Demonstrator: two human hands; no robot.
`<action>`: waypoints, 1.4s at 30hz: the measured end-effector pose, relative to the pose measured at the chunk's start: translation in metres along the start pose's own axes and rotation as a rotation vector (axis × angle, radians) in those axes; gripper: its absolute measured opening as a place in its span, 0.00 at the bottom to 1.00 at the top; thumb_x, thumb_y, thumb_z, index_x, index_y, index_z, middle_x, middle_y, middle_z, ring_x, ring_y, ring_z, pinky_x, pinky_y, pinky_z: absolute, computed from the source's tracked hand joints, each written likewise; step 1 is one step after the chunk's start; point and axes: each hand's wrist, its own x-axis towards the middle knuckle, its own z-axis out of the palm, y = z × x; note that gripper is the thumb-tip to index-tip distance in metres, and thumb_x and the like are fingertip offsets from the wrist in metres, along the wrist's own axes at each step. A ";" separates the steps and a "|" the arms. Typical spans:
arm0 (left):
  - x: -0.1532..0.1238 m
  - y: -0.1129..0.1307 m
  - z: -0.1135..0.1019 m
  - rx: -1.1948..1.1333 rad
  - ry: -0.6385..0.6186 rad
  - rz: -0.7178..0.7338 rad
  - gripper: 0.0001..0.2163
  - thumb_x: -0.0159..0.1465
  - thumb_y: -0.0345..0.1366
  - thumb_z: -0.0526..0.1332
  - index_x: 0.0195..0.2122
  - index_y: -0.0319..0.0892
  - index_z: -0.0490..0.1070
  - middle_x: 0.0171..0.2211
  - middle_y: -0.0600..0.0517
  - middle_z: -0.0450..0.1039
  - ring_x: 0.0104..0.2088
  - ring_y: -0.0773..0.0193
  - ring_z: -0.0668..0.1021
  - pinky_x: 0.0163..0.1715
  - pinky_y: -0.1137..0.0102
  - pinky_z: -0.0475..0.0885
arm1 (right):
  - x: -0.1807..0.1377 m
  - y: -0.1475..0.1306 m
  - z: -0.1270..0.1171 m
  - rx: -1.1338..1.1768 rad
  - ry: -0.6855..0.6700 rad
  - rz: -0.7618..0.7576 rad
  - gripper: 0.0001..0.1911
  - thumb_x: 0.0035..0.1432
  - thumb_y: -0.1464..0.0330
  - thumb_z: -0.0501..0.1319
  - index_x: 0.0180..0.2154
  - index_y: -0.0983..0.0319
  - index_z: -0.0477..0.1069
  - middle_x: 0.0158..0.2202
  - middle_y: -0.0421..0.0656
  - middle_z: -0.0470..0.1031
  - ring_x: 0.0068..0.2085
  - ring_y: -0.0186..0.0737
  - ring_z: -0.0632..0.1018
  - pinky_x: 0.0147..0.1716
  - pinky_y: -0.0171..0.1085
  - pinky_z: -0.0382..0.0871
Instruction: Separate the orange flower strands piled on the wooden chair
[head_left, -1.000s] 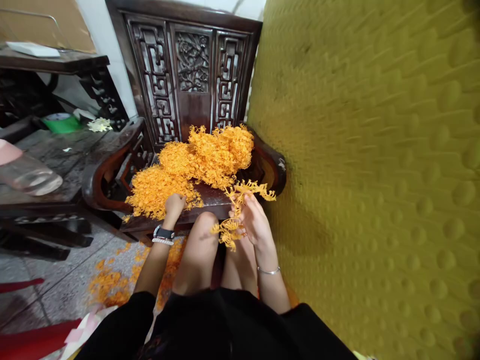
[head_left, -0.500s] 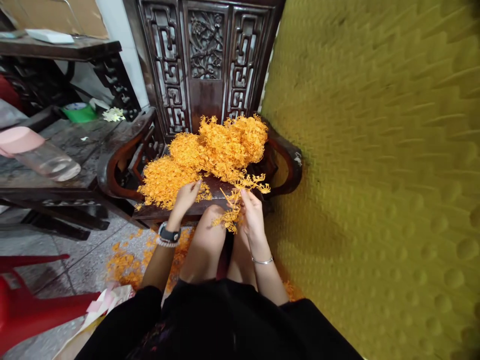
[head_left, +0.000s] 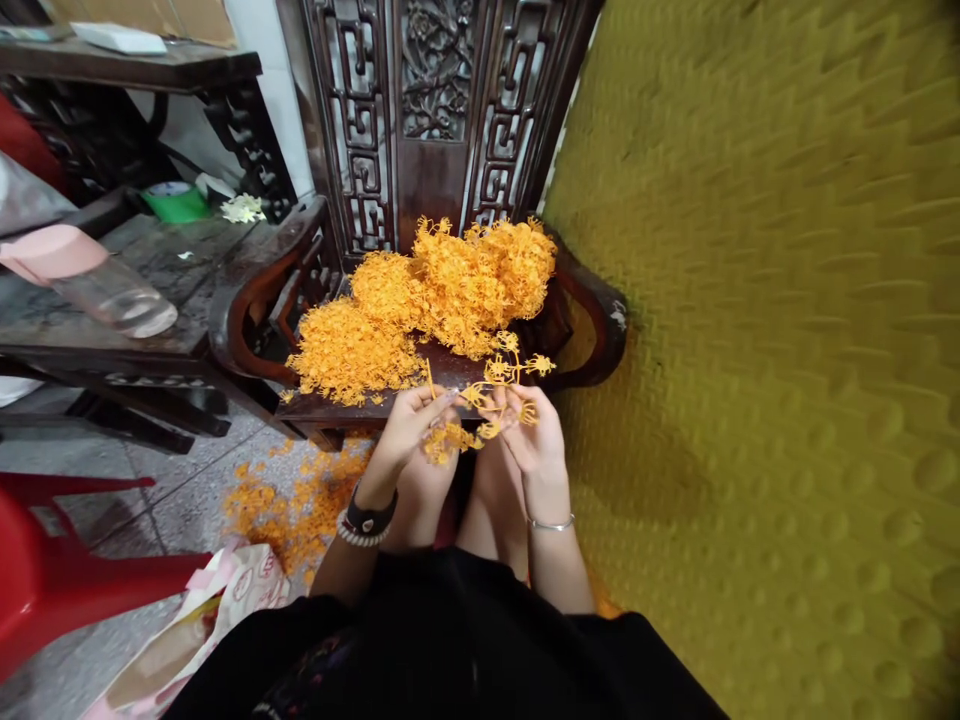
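Note:
Above my knees I hold a branching orange plastic flower sprig (head_left: 498,370) between both hands. My left hand (head_left: 405,432) is closed, pinching the sprig's left part between thumb and fingers. On the other side, the fingers of my right hand (head_left: 540,440) are closed around its right part, some of them hidden behind it. Just beyond my hands, a heap of small loose orange plastic pieces (head_left: 346,352) lies on the left of the dark wooden chair seat (head_left: 450,368). Behind and to the right rises a taller pile of tangled orange sprigs (head_left: 484,275).
Orange bits (head_left: 292,500) litter the floor. At left, a wooden chair holds a pink-lidded bottle (head_left: 112,285) and a green tape roll (head_left: 176,203). A red stool (head_left: 67,580) and a paper bag (head_left: 247,580) stand lower left. A yellow-green padded surface (head_left: 765,300) rises at right.
My left hand has moved right, from beside the loose heap to the sprig, and now grips it. My right hand still holds the sprig, now more spread out. The view has shifted slightly.

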 end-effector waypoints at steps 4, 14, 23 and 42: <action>-0.009 0.004 0.000 0.066 0.046 0.050 0.15 0.52 0.47 0.68 0.26 0.37 0.76 0.15 0.57 0.63 0.15 0.75 0.61 0.16 0.76 0.55 | -0.004 -0.010 -0.004 0.073 -0.025 -0.012 0.22 0.50 0.63 0.61 0.12 0.60 0.55 0.18 0.38 0.58 0.24 0.33 0.66 0.33 0.37 0.71; -0.035 0.010 0.008 0.098 -0.165 0.039 0.18 0.61 0.49 0.60 0.25 0.39 0.75 0.16 0.55 0.63 0.18 0.73 0.65 0.19 0.75 0.61 | -0.016 -0.028 0.016 0.123 -0.119 0.066 0.21 0.60 0.56 0.51 0.23 0.63 0.70 0.25 0.38 0.71 0.13 0.21 0.49 0.13 0.29 0.53; -0.024 0.024 0.016 0.127 -0.093 0.319 0.23 0.61 0.48 0.61 0.55 0.44 0.66 0.55 0.45 0.68 0.53 0.57 0.72 0.53 0.65 0.68 | -0.017 -0.020 0.012 -0.014 -0.355 0.281 0.21 0.58 0.53 0.55 0.26 0.63 0.70 0.12 0.32 0.56 0.13 0.24 0.50 0.13 0.28 0.47; 0.002 0.018 0.033 -0.055 0.293 0.373 0.13 0.58 0.47 0.64 0.30 0.40 0.74 0.25 0.54 0.71 0.20 0.74 0.67 0.20 0.76 0.63 | -0.036 0.002 0.036 -0.237 -0.254 0.079 0.18 0.59 0.58 0.56 0.24 0.64 0.68 0.13 0.31 0.49 0.16 0.26 0.50 0.16 0.31 0.42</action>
